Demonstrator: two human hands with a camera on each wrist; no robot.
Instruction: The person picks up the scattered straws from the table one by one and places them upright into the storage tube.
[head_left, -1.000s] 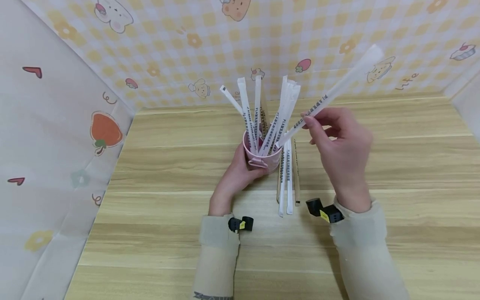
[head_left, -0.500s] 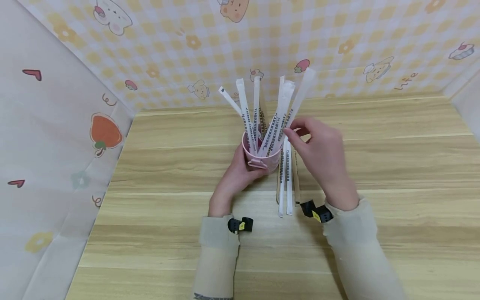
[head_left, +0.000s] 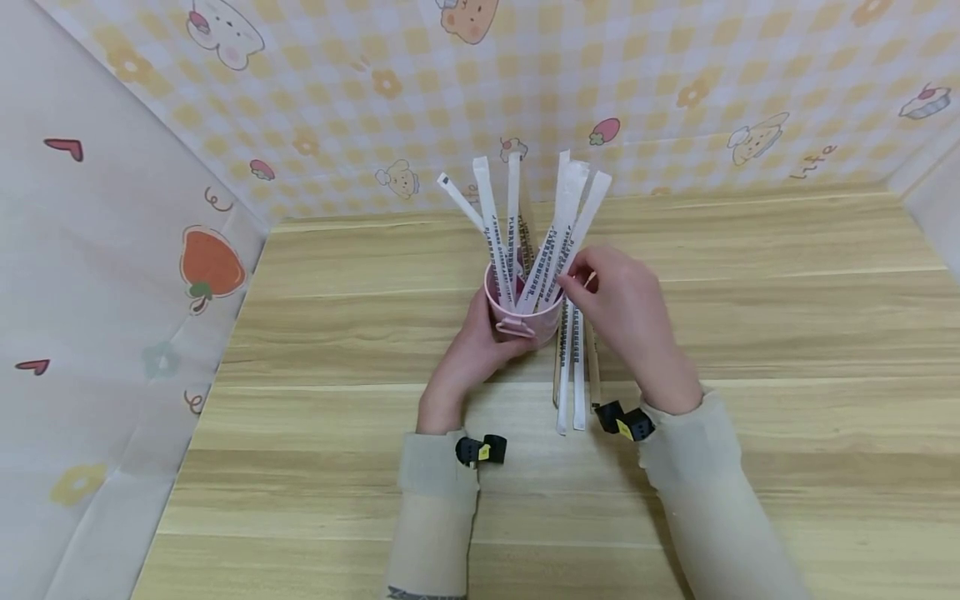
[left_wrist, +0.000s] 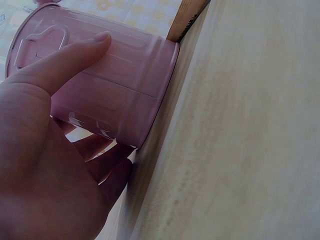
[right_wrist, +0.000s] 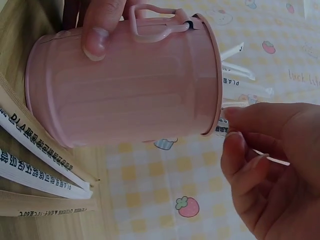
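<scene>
A small pink metal bucket [head_left: 546,330] with a wire handle stands upright on the table, holding several paper-wrapped straws [head_left: 487,196] that fan out above its rim. My left hand [head_left: 476,346] grips the bucket from the left, thumb along its near side, as the left wrist view shows. My right hand [head_left: 626,304] pinches one white-wrapped straw [head_left: 597,196] between thumb and fingertips, right at the bucket's right rim. This straw slants up to the right, its lower end inside the bucket. In the right wrist view, the pinching fingertips [right_wrist: 231,117] are beside the rim.
Several wrapped straws lie beside the bucket's right side, white ones [head_left: 578,375] and brown ones [head_left: 593,367], pointing toward me. Behind the wooden table [head_left: 337,333] rises a yellow checked backdrop [head_left: 315,100]. A white printed sheet [head_left: 112,292] borders the left.
My right hand has moved left and down, bringing the white-wrapped straw from beyond the rim into the bucket and lowering it. My left hand keeps its grip on the bucket.
</scene>
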